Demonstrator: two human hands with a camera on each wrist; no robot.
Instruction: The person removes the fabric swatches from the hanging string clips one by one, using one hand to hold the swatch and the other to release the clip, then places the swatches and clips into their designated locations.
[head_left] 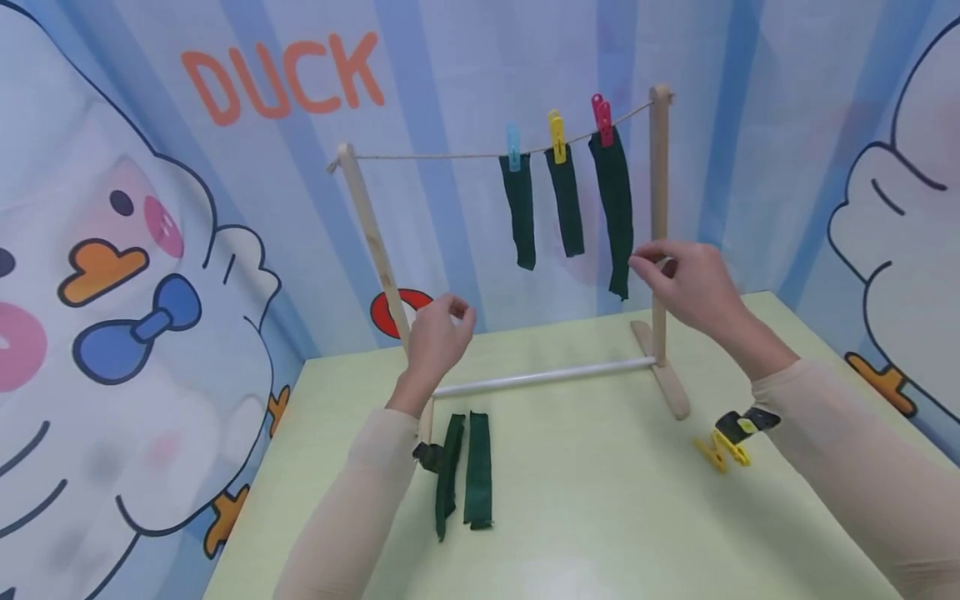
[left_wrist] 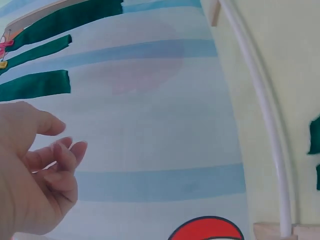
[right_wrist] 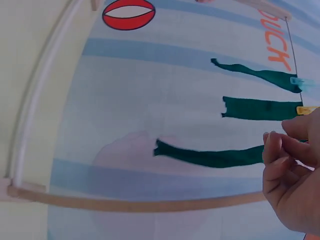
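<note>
Three dark green cloth strips hang from a string, each under a clothespin: the left strip (head_left: 519,217) under a light blue clothespin (head_left: 513,148), the middle strip (head_left: 566,204) under a yellow clothespin (head_left: 557,137), the right strip (head_left: 615,204) under a red clothespin (head_left: 603,121). My right hand (head_left: 692,283) is raised beside the lower part of the right strip, fingers loosely bent and holding nothing; it overlaps that strip in the right wrist view. Empty too, my left hand (head_left: 442,332) hovers before the left post with relaxed, bent fingers.
Wooden posts (head_left: 660,183) and a white crossbar (head_left: 547,377) carry the string. Two more green strips, one flat (head_left: 478,475) and one narrow (head_left: 447,483), lie on the pale table (head_left: 585,500) by my left forearm. Yellow clothespins (head_left: 722,450) lie near my right wrist.
</note>
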